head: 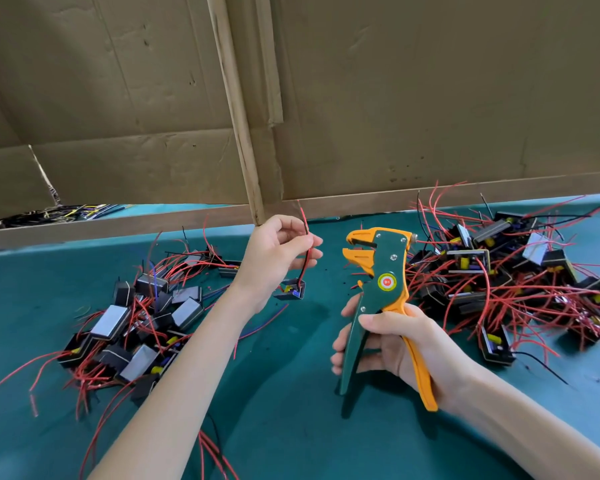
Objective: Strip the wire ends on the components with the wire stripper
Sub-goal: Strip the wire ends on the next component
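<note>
My left hand (278, 254) pinches the red and black wires (305, 233) of a small black component (290, 289) that dangles just below it, above the teal table. The wire ends stick up past my fingers. My right hand (392, 341) grips the handles of a green and orange wire stripper (378, 282), held upright with its jaws apart and pointing left toward the wires. A gap separates the jaws from the wires.
One pile of black components with red wires (136, 323) lies on the teal table (284, 393) at the left, another pile (516, 282) at the right. Cardboard walls (430, 98) stand behind the table. A box of dark wires (66, 213) sits at the far left.
</note>
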Demonstrator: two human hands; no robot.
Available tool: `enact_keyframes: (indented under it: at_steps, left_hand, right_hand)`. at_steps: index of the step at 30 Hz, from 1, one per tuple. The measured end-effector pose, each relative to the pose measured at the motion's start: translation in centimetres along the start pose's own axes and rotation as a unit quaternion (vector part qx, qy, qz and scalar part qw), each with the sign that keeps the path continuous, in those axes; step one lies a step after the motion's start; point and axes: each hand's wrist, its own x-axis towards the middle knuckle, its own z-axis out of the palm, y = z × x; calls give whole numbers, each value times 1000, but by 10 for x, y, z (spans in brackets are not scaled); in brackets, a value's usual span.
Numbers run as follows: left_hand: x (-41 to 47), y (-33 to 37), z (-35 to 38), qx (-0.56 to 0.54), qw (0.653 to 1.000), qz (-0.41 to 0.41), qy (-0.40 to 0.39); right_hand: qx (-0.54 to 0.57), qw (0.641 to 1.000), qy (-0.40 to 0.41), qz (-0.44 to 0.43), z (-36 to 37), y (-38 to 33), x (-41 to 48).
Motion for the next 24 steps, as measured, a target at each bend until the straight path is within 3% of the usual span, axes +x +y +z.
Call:
enact_keyframes:
  at_steps: [10, 24]
  left_hand:
    - [-17, 42, -30, 47, 993, 8, -104]
    - [-21, 39, -18, 88, 988, -18, -123]
  right_hand:
    - [-1, 1000, -27, -3, 0, -2, -5]
    - [-10, 998, -64, -6, 1, -5, -7]
